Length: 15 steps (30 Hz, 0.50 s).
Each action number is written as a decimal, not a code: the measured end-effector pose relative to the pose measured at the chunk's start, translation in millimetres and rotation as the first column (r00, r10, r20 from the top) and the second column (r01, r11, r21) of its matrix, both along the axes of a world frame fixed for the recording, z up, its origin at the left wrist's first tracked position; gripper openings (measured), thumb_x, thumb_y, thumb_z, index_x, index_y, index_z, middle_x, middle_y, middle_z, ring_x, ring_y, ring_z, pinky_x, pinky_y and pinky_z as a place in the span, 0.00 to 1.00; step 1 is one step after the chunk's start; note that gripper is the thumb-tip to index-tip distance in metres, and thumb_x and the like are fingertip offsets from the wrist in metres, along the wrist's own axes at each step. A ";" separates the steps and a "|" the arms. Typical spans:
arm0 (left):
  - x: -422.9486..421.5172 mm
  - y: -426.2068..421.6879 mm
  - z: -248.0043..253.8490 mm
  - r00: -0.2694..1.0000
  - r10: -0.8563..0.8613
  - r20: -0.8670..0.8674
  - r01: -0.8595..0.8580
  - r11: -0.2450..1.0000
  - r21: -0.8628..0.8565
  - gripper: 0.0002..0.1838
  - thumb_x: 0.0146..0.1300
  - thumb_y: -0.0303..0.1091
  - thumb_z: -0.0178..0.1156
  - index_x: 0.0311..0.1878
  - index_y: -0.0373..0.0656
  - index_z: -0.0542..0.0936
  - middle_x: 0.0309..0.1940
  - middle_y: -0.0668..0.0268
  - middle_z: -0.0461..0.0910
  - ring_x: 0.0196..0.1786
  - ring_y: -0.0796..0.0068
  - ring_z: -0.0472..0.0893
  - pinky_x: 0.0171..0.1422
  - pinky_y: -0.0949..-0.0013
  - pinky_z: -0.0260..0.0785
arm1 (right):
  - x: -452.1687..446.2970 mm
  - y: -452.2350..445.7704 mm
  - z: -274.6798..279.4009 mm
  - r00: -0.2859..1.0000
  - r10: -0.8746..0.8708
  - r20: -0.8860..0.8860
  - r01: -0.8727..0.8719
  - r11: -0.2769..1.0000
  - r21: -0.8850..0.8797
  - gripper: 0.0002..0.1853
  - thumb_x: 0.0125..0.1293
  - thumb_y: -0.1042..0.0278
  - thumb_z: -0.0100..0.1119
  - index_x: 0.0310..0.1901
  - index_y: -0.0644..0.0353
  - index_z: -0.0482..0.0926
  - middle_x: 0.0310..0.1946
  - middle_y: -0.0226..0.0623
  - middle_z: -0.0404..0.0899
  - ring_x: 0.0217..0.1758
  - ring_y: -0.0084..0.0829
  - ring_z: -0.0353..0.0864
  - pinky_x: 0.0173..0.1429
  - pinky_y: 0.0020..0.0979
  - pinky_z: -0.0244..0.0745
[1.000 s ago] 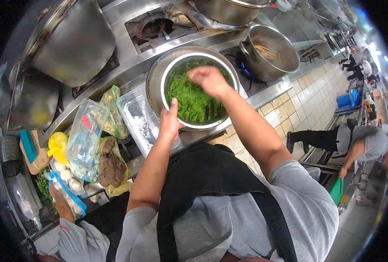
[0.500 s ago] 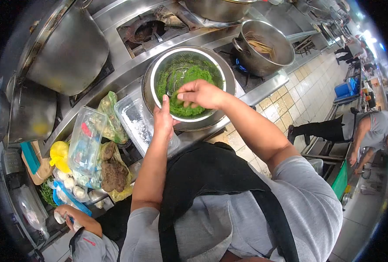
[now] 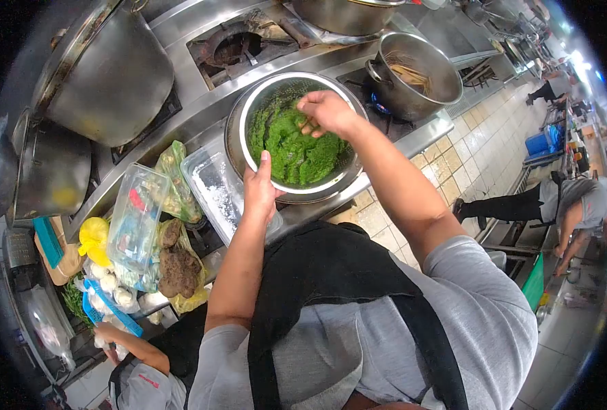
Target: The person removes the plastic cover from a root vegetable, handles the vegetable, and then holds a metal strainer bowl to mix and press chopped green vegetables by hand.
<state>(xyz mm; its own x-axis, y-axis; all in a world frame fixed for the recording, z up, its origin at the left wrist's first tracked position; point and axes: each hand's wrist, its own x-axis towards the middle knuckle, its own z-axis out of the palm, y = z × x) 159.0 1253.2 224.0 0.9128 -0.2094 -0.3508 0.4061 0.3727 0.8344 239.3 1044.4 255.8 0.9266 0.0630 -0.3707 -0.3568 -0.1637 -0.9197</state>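
Note:
A metal colander with a wide shiny rim [image 3: 250,152] holds a wet, finely chopped green mass [image 3: 295,152]. It rests on a larger round metal vessel at the stove's front edge. My left hand [image 3: 261,186] grips the colander's near left rim, thumb on top. Over the right part of the green mass is my right hand [image 3: 326,113], its fingers bent and drawn together; whether anything is between them is too small to tell.
A pot [image 3: 423,85] stands over a blue flame on the right. Large pots [image 3: 109,82] are at the left. A clear container [image 3: 136,219], a white-dusted tray [image 3: 214,191], bags and a co-worker's hand [image 3: 109,333] lie lower left. Another person bends at the right.
My right hand has risen from the near part of the green mass toward the colander's far right side. The green mass has shifted. My left hand stays on the rim.

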 end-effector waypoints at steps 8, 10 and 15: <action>-3.3 -1.9 -3.4 0.999 0.011 -0.037 -0.008 0.997 0.077 0.30 0.75 0.47 0.52 0.70 0.37 0.60 0.59 0.49 0.75 0.54 0.54 0.83 0.47 0.50 0.85 | -8.8 4.9 2.1 0.938 0.206 0.280 -0.030 0.850 -0.526 0.11 0.67 0.62 0.58 0.44 0.56 0.85 0.35 0.49 0.85 0.41 0.44 0.86 0.47 0.41 0.78; -2.9 -1.7 -3.8 0.999 -0.005 -0.039 0.008 0.998 0.068 0.30 0.75 0.47 0.52 0.70 0.38 0.60 0.59 0.50 0.75 0.54 0.54 0.83 0.47 0.50 0.85 | -5.9 0.0 -4.5 0.884 0.175 0.433 0.139 0.788 -0.600 0.15 0.67 0.60 0.58 0.50 0.58 0.83 0.45 0.52 0.83 0.51 0.52 0.81 0.58 0.43 0.75; 2.8 -2.5 -10.6 0.999 -0.012 -0.044 0.013 0.999 0.030 0.29 0.75 0.47 0.52 0.70 0.39 0.60 0.59 0.50 0.76 0.54 0.55 0.83 0.46 0.51 0.85 | -28.5 23.0 -59.6 0.758 0.446 0.476 -0.065 0.778 -0.625 0.17 0.68 0.58 0.59 0.52 0.59 0.81 0.47 0.51 0.82 0.54 0.50 0.80 0.63 0.43 0.73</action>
<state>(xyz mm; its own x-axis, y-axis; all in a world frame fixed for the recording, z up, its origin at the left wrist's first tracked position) 161.7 1250.7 213.4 0.8937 -0.2092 -0.3969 0.4471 0.3420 0.8265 210.8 1067.4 196.2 0.9388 0.2984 0.1720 0.3371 -0.6940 -0.6362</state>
